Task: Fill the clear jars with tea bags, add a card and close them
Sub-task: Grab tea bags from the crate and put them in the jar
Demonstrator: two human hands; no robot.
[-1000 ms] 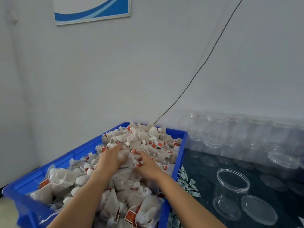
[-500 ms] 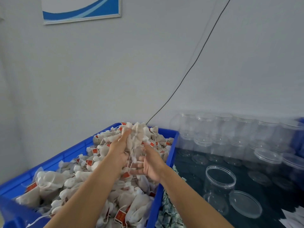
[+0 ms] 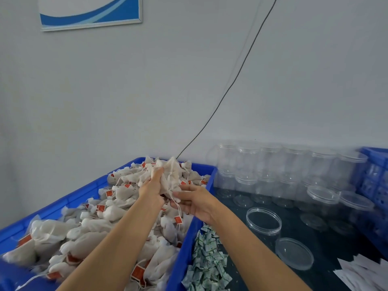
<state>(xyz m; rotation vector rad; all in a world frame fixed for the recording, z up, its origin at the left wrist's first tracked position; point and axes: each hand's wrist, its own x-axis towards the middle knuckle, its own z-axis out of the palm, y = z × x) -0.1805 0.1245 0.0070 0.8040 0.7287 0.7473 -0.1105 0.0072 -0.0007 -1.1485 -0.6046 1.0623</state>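
A blue crate point(image 3: 190, 234) on the left is heaped with white tea bags point(image 3: 100, 225) that carry red tags. My left hand point(image 3: 153, 186) grips a bunch of tea bags point(image 3: 170, 175) lifted above the heap. My right hand point(image 3: 194, 201) is beside and under that bunch, fingers spread and touching it, with strings hanging between the fingers. An open clear jar point(image 3: 263, 222) stands on the dark table right of the crate, its lid point(image 3: 294, 253) lying in front of it. White cards point(image 3: 365, 274) lie at the bottom right.
Rows of clear lidded jars point(image 3: 294, 164) are stacked along the wall at the back right. A pile of small green-and-white sachets point(image 3: 207, 261) lies beside the crate. Another blue crate point(image 3: 375, 185) stands at the far right. A black cable point(image 3: 226, 91) hangs down the wall.
Both hands rose out of the heap with a bunch of tea bags. They have drifted right, towards the crate's edge, and the right hand has opened under the bunch.
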